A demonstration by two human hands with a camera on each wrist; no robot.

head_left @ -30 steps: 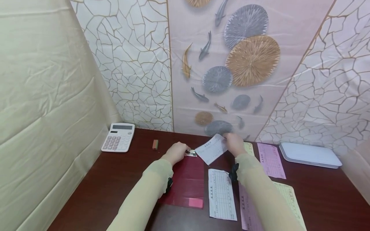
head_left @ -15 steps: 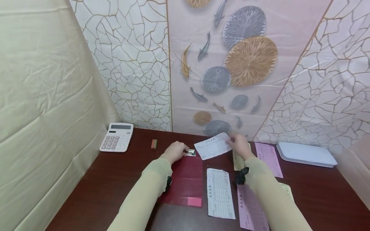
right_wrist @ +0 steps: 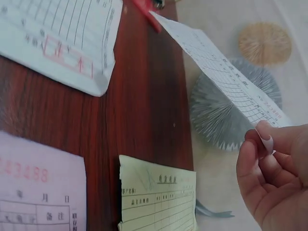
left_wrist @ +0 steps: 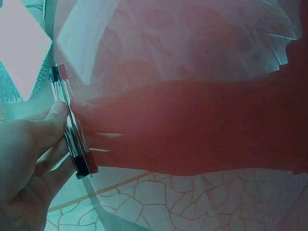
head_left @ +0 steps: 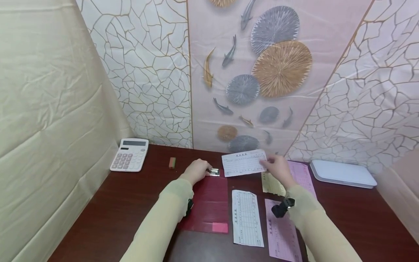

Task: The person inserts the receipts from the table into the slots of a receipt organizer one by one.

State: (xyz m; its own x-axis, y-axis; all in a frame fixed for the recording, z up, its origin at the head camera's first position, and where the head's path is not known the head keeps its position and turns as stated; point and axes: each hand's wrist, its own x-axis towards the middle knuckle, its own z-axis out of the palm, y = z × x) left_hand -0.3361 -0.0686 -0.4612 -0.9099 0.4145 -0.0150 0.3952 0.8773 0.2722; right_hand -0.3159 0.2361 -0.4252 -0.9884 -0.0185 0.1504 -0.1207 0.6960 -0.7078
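My left hand grips the metal clip at the top of a red translucent folder. In the left wrist view, thumb and fingers pinch that clip from both sides, and dark red spreads over the middle. My right hand holds a white printed slip by its right end, raised beside the clip. The right wrist view shows thumb and forefinger pinching the corner of this slip. A second white slip lies flat to the right of the folder.
Pink slips and a yellow slip lie at the right, partly under the right arm. A white flat case sits at the back right. A calculator and a small red-green block stand at the left.
My right hand has moved to the right and turned the white slip from slanted to nearly level, facing the camera. My left hand keeps its grip on the clip.
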